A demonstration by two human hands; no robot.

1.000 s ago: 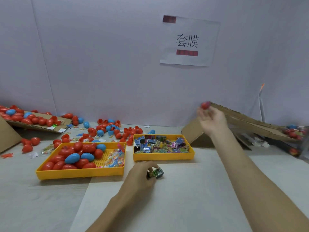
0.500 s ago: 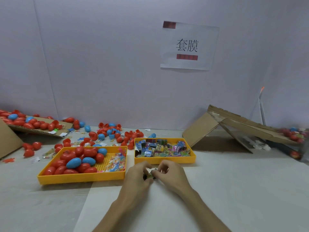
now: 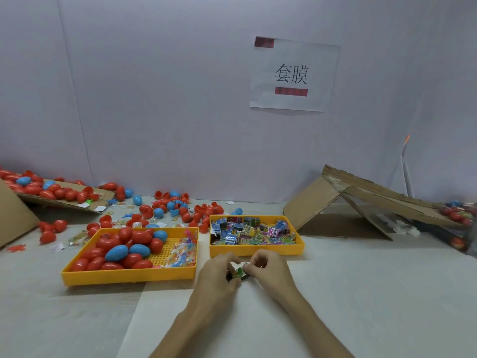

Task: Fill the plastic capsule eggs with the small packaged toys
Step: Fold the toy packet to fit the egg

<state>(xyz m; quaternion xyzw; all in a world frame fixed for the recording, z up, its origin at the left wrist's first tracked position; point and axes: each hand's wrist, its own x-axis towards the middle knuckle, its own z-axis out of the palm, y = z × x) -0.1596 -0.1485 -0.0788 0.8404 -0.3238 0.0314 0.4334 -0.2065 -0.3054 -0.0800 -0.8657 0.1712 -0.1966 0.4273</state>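
Both my hands meet just in front of the right yellow tray, which is full of small colourful packaged toys. My left hand and my right hand pinch one small green packaged toy between their fingertips, low over the table. The left yellow tray holds red and blue capsule eggs and some clear-wrapped toys at its right end. Whether the toy touches the table is hidden by my fingers.
Loose red and blue eggs and egg halves lie scattered behind the trays. A cardboard ramp at the left carries more eggs. A folded cardboard chute slopes down at the right to a bin of filled eggs.
One second ago my right hand was raised at the cardboard chute with a red egg; it has come down to join my left hand on the small toy. The left hand stayed put.
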